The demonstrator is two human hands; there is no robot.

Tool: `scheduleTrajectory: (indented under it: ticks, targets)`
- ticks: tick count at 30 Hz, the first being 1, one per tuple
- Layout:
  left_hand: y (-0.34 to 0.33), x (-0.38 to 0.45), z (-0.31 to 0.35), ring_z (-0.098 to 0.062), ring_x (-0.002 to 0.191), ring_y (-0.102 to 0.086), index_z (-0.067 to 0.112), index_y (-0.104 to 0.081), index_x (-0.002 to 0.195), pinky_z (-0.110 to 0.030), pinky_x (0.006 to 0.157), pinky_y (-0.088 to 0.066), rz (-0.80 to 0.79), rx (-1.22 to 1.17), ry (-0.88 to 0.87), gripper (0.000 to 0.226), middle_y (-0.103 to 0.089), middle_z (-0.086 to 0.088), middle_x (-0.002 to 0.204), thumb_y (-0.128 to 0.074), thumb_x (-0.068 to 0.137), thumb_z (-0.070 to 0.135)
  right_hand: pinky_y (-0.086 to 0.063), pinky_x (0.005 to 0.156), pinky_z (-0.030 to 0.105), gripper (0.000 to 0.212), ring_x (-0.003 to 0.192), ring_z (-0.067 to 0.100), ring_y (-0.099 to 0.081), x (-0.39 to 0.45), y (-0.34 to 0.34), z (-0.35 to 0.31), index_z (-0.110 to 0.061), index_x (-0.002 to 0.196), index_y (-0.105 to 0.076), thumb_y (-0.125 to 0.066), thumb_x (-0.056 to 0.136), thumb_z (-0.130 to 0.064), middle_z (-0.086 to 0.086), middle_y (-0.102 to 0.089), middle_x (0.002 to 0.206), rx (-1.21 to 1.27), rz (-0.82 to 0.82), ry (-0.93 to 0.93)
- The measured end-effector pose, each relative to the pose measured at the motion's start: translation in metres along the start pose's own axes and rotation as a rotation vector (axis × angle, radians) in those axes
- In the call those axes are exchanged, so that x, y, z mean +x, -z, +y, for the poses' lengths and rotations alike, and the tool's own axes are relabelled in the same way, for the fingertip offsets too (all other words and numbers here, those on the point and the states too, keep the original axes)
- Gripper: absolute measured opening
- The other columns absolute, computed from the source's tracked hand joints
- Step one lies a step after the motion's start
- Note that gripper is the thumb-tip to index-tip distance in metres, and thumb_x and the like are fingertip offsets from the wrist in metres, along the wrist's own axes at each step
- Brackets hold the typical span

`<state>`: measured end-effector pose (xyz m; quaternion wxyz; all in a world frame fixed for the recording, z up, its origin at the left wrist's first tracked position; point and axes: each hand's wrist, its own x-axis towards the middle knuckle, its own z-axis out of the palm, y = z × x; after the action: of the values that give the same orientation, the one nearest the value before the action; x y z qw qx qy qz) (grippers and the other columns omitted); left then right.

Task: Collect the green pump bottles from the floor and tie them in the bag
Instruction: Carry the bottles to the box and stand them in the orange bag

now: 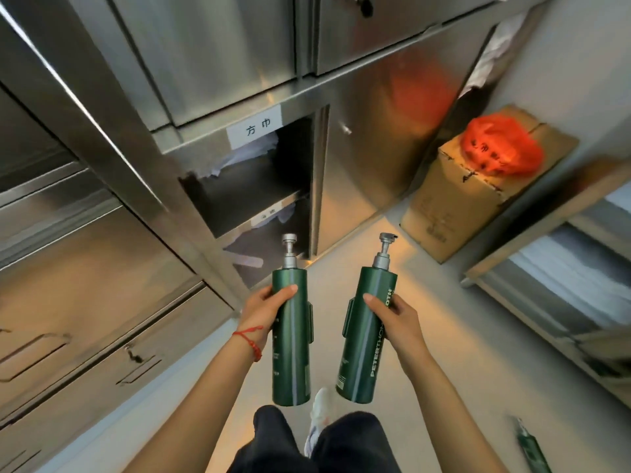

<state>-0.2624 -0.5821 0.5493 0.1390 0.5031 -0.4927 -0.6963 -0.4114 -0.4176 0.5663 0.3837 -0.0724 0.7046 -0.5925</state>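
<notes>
1. Left hand (264,310) grips one green pump bottle (291,336) upright; right hand (396,322) grips a second bottle (363,339), tilted slightly.
2. Third bottle (532,450) lies on the floor (392,240), lower right, well apart.
3. Both held bottles are dark green with silver pumps.

Green bottles (291,336), orange bag (502,150), brown box (444,206)

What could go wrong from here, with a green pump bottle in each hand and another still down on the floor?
1. Both hands are full: the left hand grips one green bottle, the right hand another. Reaching for the third bottle on the floor may mean dropping one.
2. The red bag sits on the cardboard box, away from the hands. Opening it will likely need a free hand.
3. The pump heads are extended and could snag or squirt.
</notes>
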Motion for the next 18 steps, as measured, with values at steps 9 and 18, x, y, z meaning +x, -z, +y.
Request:
scheduleTrajectory:
  ticks: [9,18]
  targets:
    - [-0.12,0.08,0.072,-0.018,0.069,-0.067,0.016,-0.065,0.09,-0.028,0.061,-0.055,-0.209,0.101,-0.024,0.013,-0.069,-0.004,0.079,-0.067,0.078,0.021,-0.048,0.051,0.011,0.016,0.068,0.002,-0.068,0.076,0.069,-0.045,-0.024,0.092,-0.063,-0.069,0.078,-0.03,-0.002,-0.071,0.088,0.049,0.174,0.009]
    - [-0.231,0.194,0.141,-0.022,0.076,-0.067,0.019,-0.065,0.092,-0.029,0.06,-0.053,-0.431,0.244,-0.007,0.019,-0.069,-0.007,0.086,-0.069,0.074,0.024,-0.046,0.049,0.007,0.012,0.068,-0.003,-0.066,0.175,0.11,-0.09,-0.026,0.09,-0.06,-0.067,0.08,-0.03,-0.003,-0.069,0.088,0.148,0.383,0.004]
